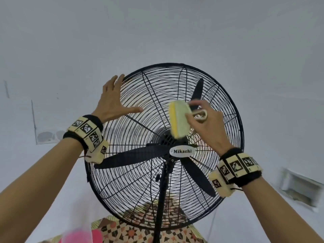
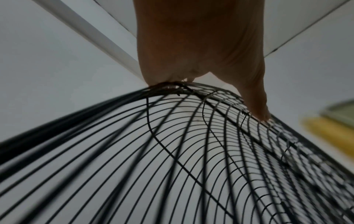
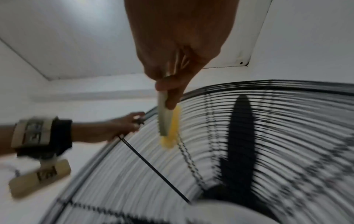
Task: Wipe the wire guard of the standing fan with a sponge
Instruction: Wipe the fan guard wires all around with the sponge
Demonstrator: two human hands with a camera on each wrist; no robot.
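Observation:
The standing fan's black wire guard (image 1: pixel 133 181) fills the middle, with dark blades (image 1: pixel 126 157) and a white badge (image 1: pixel 180 151) behind the wires. My left hand (image 1: pixel 114 100) lies flat on the guard's upper left, fingers straight, tips at the rim, thumb spread over the wires. In the left wrist view the palm (image 2: pixel 191 45) and thumb touch the guard (image 2: pixel 191 136). My right hand (image 1: pixel 206 123) pinches a yellow sponge (image 1: pixel 180 120) with a pale green scrub face, held against the wires just above the hub. The right wrist view shows the sponge (image 3: pixel 170 125) edge-on under my right hand (image 3: pixel 172 45).
The fan's black pole (image 1: pixel 162 199) runs down from the hub. Below it lies a patterned surface (image 1: pixel 133 230), with something pink and blurred (image 1: pixel 84 234) at the bottom left. White walls stand all around, with a vent (image 1: pixel 301 188) low on the right.

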